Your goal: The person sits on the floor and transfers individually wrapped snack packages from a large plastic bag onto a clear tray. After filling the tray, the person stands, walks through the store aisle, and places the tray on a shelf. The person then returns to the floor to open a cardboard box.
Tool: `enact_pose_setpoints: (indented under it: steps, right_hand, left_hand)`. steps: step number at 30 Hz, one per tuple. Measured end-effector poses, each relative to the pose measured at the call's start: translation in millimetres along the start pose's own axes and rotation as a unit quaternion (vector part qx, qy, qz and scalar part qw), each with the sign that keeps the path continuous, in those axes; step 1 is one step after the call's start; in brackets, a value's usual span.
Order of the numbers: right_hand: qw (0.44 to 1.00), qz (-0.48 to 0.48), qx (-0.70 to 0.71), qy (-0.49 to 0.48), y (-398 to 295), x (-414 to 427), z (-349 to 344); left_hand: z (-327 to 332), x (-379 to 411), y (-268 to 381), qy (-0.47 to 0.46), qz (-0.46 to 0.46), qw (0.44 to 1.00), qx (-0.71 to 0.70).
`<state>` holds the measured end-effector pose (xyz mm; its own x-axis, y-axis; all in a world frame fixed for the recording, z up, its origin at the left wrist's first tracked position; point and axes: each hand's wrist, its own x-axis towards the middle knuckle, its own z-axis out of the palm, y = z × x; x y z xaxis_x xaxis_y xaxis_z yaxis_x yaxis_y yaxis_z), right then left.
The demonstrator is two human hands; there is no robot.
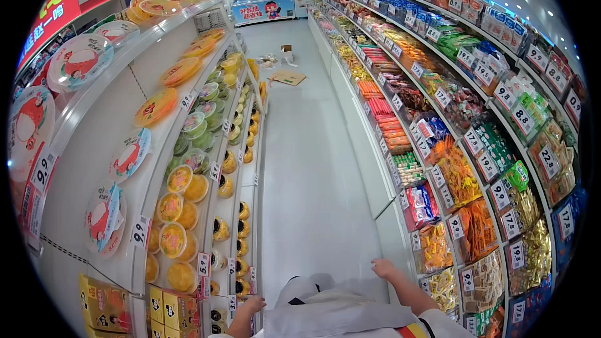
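My left hand (253,304) hangs low beside the left shelving, close to the price tags of its bottom tiers. Above the grey aisle floor (310,169), my right hand (385,268) is held out near the base of the right-hand shelves. Nothing shows in either hand, though how far the fingers are curled is unclear. Left of me stand round plastic cups of yellow fruit (177,239) and black-lidded jars (221,228). The nearest goods to my right hand are small orange snack packets (435,248) in a sloping compartment.
Down the aisle lie a flattened cardboard piece (287,78), a small open carton (286,51) and some clear plastic-wrapped items (267,60). A chest freezer (264,11) stands at the far end. Flat round lidded packs (105,219) rest on the left shelf.
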<state>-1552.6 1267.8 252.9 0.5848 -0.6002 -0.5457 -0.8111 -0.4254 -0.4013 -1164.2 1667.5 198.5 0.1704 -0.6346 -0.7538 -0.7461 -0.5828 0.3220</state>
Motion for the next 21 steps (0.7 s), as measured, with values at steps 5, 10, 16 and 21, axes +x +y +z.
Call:
enact_pose_setpoints:
  steps: [5, 10, 16, 21]
  right_hand:
    - [0.984, -0.096, 0.055, 0.139, -113.1, 172.2, -185.4]
    - [0.998, -0.028, 0.042, 0.042, -80.1, 226.8, -198.4]
    - [0.968, 0.11, 0.005, -0.225, 20.9, 210.2, -184.4]
    - [0.955, 0.219, 0.121, -0.16, 28.3, 272.9, -231.3]
  left_hand:
    - [-51.6, 18.9, -16.7, 0.047, -0.266, 0.931, -0.245]
    - [-156.4, 86.8, -22.3, 0.029, -0.263, 0.937, -0.226]
    - [-407.2, 267.9, 49.2, 0.175, -0.01, 0.973, -0.15]
    - [-682.9, 361.5, 162.5, 0.269, 0.105, 0.956, -0.054]
